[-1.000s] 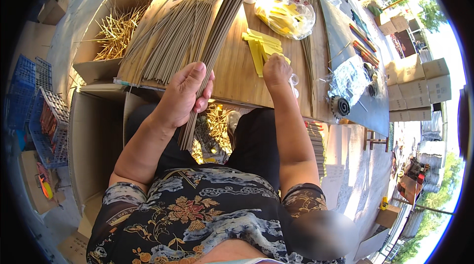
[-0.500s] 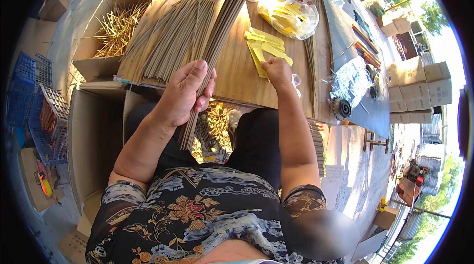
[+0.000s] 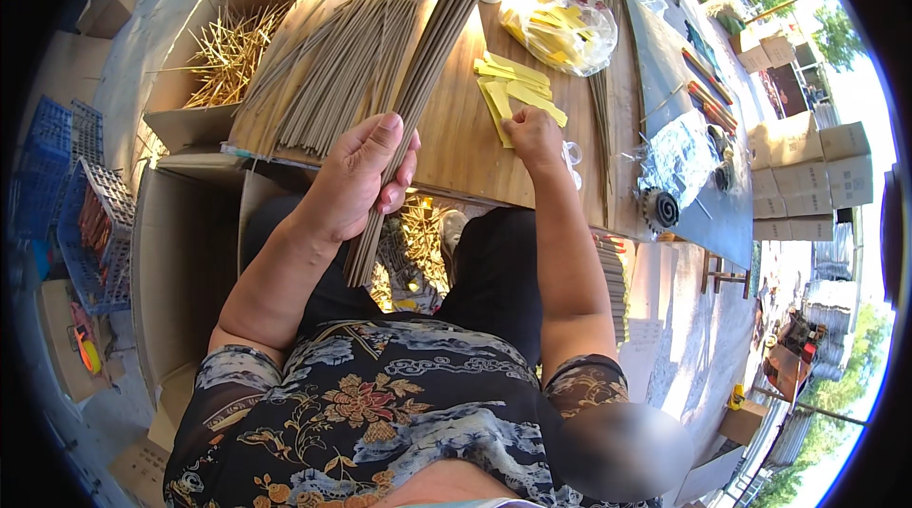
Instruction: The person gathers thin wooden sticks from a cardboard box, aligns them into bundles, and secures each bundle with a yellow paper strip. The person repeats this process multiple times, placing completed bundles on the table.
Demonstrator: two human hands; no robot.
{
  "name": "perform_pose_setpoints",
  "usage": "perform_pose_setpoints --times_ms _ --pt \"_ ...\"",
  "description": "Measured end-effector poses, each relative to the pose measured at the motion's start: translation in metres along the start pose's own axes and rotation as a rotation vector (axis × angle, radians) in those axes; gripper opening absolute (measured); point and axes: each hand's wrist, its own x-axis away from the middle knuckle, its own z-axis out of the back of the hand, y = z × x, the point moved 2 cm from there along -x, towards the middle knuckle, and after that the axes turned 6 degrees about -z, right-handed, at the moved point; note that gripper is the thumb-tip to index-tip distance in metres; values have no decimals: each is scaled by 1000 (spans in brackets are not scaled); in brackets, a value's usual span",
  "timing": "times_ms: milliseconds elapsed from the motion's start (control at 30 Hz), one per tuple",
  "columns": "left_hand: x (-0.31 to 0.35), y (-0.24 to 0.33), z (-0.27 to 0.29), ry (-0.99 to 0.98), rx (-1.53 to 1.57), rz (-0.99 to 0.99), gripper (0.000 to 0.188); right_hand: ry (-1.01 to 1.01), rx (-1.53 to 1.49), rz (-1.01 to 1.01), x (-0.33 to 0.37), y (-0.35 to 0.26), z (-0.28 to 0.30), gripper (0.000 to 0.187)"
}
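My left hand (image 3: 366, 166) is wrapped round a bundle of long grey-brown incense sticks (image 3: 439, 52). The bundle slants from above my lap up over the wooden table, its far ends fanning slightly. My right hand (image 3: 534, 139) is closed in a pinch at the near end of a yellow paper strip (image 3: 497, 107). More yellow strips (image 3: 518, 78) lie loosely overlapped just beyond it. Behind them rests a clear plastic bag (image 3: 598, 40) filled with similar yellow strips. Left of the held bundle, a wide pile of loose incense sticks (image 3: 342, 80) is spread on the table.
The wooden table (image 3: 446, 152) has its near edge above my knees. An open carton (image 3: 166, 133) of thin sticks stands at its left. Crumpled clear plastic (image 3: 676, 152) and a black coil (image 3: 658, 208) lie on the right side. Stacked cartons (image 3: 807, 166) stand farther right.
Very little differs. The view has shifted slightly; my left hand keeps its grip on the bundle and my right hand stays at the yellow strip.
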Motion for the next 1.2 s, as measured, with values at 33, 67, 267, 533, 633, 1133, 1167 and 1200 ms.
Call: perform_pose_setpoints --times_ms 33,67,267,533,633,1133,1167,1200 --pt "0 0 0 3 -2 -2 32 -7 -7 -4 -1 0 -1 25" --pt "0 -1 0 2 2 1 32 -13 -12 -9 -3 2 -1 25" --pt "-1 -1 -3 -24 -6 2 31 -76 -145 -32 -6 7 0 23" --pt "-1 -2 -3 -32 -13 1 31 -42 -112 24 -7 3 7 26" --pt "-1 0 -6 -35 -9 5 31 139 19 118 -8 6 5 28" --pt "-1 2 -12 -35 -45 -6 32 145 113 1 -2 -6 5 30" --pt "-1 2 -11 -40 -51 -11 32 181 151 15 0 -8 4 29" --pt "-2 2 -11 -45 -57 -16 32 216 190 30 2 -11 4 28"
